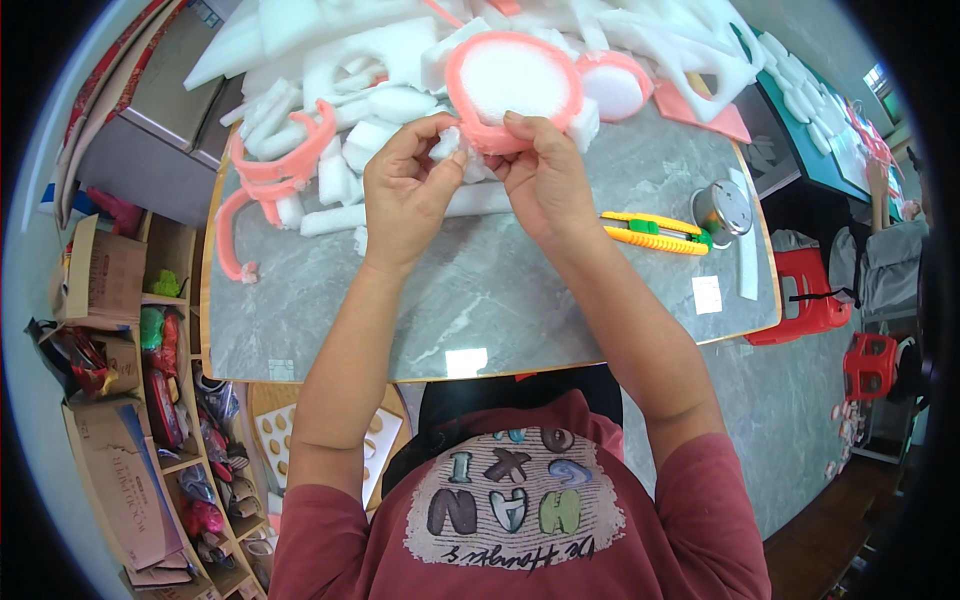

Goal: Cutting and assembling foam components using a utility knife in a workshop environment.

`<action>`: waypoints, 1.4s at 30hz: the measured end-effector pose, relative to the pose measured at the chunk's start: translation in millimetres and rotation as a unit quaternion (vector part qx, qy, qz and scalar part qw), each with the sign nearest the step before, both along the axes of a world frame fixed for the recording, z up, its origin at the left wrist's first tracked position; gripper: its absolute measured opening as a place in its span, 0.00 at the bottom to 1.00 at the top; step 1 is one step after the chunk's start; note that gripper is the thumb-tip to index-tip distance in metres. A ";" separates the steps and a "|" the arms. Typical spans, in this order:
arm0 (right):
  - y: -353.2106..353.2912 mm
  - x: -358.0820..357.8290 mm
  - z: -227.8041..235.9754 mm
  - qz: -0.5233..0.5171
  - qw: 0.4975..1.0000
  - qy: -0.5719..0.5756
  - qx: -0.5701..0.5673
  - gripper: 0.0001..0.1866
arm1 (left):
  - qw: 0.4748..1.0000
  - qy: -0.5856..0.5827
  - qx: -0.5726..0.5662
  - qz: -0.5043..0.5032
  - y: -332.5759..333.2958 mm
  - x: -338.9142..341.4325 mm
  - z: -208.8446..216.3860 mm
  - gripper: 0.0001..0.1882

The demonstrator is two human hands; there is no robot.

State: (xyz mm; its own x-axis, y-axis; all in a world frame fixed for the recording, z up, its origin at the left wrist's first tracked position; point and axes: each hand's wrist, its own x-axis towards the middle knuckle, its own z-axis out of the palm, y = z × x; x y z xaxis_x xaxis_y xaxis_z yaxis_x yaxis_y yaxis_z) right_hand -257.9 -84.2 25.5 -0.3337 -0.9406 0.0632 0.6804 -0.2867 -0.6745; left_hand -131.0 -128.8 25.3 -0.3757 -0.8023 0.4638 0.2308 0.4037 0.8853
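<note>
Above the table's far half, my right hand (pixel 548 185) grips the lower edge of a round foam piece (pixel 513 80). This piece has a white middle and a pink rim, with its thumb side pressed on the rim. My left hand (pixel 408 195) is closed in a pinch on a small ragged white foam scrap (pixel 447 145), just left of the rim. Whether the scrap is still joined to the round piece I cannot tell. Right of my right wrist lies a yellow utility knife (pixel 655 232) with green parts. A similar pink-edged disc (pixel 612 90) sits behind.
White foam offcuts (pixel 370 60) heap along the table's (pixel 480 320) far side. Curved pink foam strips (pixel 285 165) lie at left, and a round metal tin (pixel 722 210) stands at right. Packed shelves (pixel 190 400) flank the left; red stools (pixel 808 295) stand right.
</note>
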 end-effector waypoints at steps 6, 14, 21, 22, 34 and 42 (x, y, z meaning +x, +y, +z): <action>-2.5 0.3 -7.5 0.002 0.998 -0.048 -0.033 0.06 | 0.998 0.035 0.041 -0.012 -2.8 1.4 -2.2 0.14; -2.3 -1.0 -5.9 0.016 0.997 -0.058 -0.042 0.09 | 0.999 0.010 0.029 0.019 3.3 -0.6 1.1 0.12; -2.3 -1.2 -3.2 -0.019 0.997 0.030 -0.073 0.21 | 0.993 -0.059 0.025 0.096 6.3 -6.3 4.0 0.17; -3.0 -0.5 -2.6 -0.019 0.997 0.031 -0.073 0.21 | 0.993 -0.058 0.025 0.096 5.7 -6.2 3.0 0.17; -1.8 -3.2 3.1 -0.059 0.954 0.292 -0.038 0.18 | 0.993 -0.076 -0.048 0.076 0.5 1.0 0.7 0.09; -1.8 -0.4 -2.8 0.015 0.992 0.128 0.001 0.11 | 0.999 0.017 0.025 -0.013 -3.8 5.7 1.9 0.07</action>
